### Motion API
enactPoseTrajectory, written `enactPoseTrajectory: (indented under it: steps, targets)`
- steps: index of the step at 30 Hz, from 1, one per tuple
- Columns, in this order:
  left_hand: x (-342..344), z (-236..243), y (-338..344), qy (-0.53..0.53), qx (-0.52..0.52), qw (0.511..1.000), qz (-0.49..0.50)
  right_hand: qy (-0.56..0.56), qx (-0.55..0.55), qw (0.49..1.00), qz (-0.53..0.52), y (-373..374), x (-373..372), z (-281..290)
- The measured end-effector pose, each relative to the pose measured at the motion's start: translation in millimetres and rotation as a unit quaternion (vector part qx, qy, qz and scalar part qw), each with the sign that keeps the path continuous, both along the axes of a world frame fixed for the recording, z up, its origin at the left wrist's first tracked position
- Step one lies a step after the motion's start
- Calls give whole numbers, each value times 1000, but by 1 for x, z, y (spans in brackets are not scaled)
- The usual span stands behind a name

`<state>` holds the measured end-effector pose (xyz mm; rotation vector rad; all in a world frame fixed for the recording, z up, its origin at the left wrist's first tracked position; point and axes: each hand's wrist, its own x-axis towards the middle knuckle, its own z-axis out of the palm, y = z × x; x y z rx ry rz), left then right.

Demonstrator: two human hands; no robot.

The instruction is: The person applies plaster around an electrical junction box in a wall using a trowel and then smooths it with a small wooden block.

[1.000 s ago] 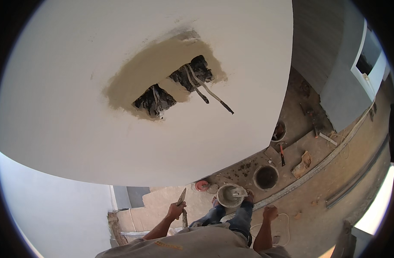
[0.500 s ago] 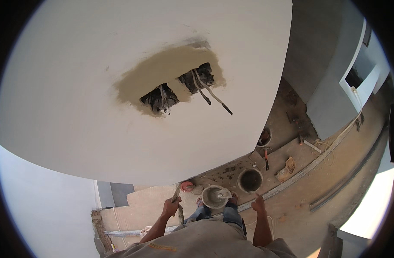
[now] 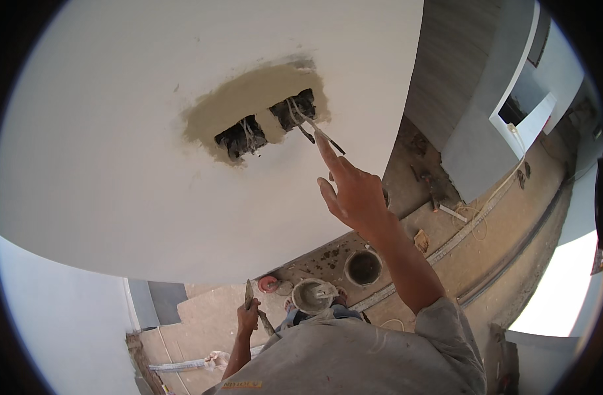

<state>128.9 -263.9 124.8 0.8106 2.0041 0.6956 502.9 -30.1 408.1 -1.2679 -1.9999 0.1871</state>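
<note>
My right hand (image 3: 357, 197) is raised in front of the white wall (image 3: 137, 125), index finger stretched out at the longer loose cable (image 3: 334, 145) and thumb apart; whether it touches the cable is hard to tell. The cables come from the right of two dark rough recesses (image 3: 291, 108), (image 3: 239, 138), ringed by beige patching compound (image 3: 219, 102). Low at the left, my left hand (image 3: 247, 316) is closed on a trowel (image 3: 248, 294) with its blade pointing up, and a second long tool shows beside it.
Below stand a pale bucket (image 3: 304, 297) by my feet, a dark bucket (image 3: 363, 268) and a red round container (image 3: 268, 284). At right, a long pale strip (image 3: 466, 234), a loose cord (image 3: 470, 217) and debris lie on the floor beside a grey wall (image 3: 466, 158).
My right hand has risen from beside my body up to the cable at the wall. The left hand still grips the trowel low down. The view has shifted slightly.
</note>
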Motion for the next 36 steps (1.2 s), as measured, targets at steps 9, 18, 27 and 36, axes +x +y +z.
enactPoseTrajectory:
  steps: [9,18,27,36]
  targets:
    - [-18,-8,-33,15,-20,999,39,-178,64,978,-82,9,-8,29]
    - [-12,6,-23,2,-32,999,36,-290,68,948,-111,9,2,41]
    - [-10,-1,-14,-12,-38,999,34,-10,-90,995,36,18,-3,39]
    - [-9,4,-9,-13,-39,999,35,434,-306,818,219,10,-21,44]
